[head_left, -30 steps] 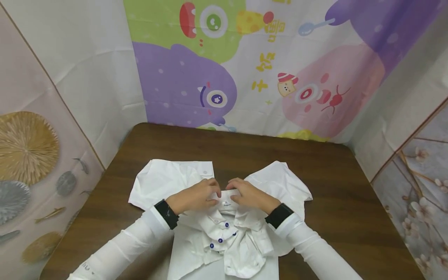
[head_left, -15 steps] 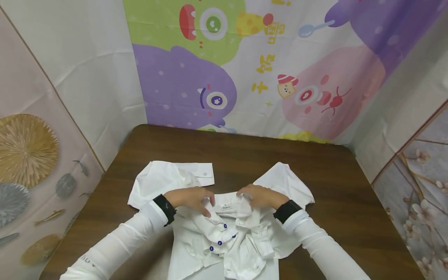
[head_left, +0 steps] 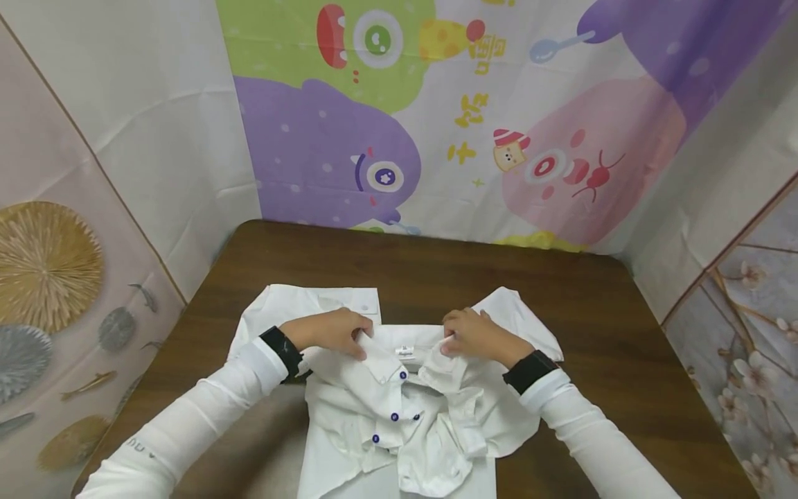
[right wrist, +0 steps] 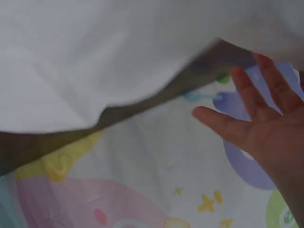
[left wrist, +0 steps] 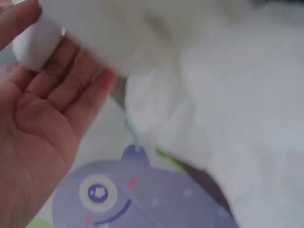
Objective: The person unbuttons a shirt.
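A white shirt [head_left: 399, 423] with dark blue buttons lies crumpled on the brown table [head_left: 598, 333], its collar [head_left: 405, 344] facing away from me. My left hand [head_left: 349, 334] is at the collar's left end. In the left wrist view, my left hand [left wrist: 42, 118] pinches a fold of white cloth [left wrist: 95, 33] between thumb and fingers. My right hand [head_left: 458, 337] rests on the collar's right end. In the right wrist view, my right hand [right wrist: 259, 123] has straight fingers reaching the shirt [right wrist: 95, 61], with the thumb spread clear of it. Both sleeves fan out behind my hands.
A cartoon monster backdrop [head_left: 386, 173] hangs just behind the table's far edge. Printed panels close off the left side [head_left: 56, 277] and the right side [head_left: 742, 291]. Bare tabletop shows beyond the shirt and to its right.
Both hands have slid apart from the middle of the collar to its two ends. The collar now lies stretched wider between them.
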The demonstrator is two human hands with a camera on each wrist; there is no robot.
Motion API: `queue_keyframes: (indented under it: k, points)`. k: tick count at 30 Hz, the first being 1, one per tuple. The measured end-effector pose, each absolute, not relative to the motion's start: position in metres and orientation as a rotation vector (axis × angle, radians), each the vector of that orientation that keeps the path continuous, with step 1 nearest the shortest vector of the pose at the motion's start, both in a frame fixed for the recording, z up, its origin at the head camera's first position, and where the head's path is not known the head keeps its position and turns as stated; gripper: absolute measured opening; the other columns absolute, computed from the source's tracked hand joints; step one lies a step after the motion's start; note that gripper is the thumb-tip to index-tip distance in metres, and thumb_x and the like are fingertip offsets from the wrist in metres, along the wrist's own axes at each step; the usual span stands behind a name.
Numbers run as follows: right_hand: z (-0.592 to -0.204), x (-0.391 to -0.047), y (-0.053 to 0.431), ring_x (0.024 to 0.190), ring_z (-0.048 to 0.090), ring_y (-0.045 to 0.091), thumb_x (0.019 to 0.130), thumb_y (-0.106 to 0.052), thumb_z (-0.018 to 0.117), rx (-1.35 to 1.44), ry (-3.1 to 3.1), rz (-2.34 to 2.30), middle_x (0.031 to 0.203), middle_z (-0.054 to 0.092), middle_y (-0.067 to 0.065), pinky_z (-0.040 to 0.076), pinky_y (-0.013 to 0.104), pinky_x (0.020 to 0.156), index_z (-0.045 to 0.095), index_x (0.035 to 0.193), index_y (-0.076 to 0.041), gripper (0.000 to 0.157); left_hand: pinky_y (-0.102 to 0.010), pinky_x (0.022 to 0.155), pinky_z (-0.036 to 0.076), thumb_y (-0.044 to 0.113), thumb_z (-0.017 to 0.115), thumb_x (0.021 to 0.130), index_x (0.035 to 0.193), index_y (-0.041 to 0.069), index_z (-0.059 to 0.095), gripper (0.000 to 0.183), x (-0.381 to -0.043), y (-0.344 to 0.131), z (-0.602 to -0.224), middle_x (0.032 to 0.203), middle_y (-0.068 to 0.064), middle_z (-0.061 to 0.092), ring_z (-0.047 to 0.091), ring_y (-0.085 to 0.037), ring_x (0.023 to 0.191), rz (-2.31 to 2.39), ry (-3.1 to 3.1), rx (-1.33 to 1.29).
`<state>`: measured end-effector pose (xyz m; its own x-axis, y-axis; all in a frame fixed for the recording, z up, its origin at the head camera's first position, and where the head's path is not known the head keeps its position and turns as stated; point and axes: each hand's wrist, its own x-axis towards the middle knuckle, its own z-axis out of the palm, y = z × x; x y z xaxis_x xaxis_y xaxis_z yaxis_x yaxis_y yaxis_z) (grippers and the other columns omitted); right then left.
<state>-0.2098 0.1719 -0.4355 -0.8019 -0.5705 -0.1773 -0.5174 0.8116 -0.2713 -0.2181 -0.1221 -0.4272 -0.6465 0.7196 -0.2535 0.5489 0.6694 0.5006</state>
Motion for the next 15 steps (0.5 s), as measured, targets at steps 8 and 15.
queue_keyframes:
  k: [8,15]
  points:
    - [-0.382,-0.23,0.19,0.069,0.045,0.012,0.082,-0.03,0.07,-0.869,2.732,-0.865,0.068,0.041,-0.005,0.036,0.025,0.062,0.05,0.078,-0.014,0.026,-0.025,0.06,0.037,0.006,0.052,0.084,0.094,0.01,0.05,0.011,-0.249,-0.131,-0.388,0.069,0.001,0.04,0.043,-0.012,0.063,0.863,2.464,1.065]
    - [-0.349,-0.24,0.201,0.062,0.041,0.009,0.087,-0.013,0.064,-0.7,2.572,-1.401,0.069,0.039,-0.002,0.035,0.024,0.057,0.047,0.085,-0.004,0.019,-0.032,0.076,0.035,0.008,0.049,0.089,0.101,0.009,0.042,0.014,-0.265,-0.126,-0.357,0.088,-0.002,0.037,0.042,-0.019,0.087,1.278,2.313,0.889]
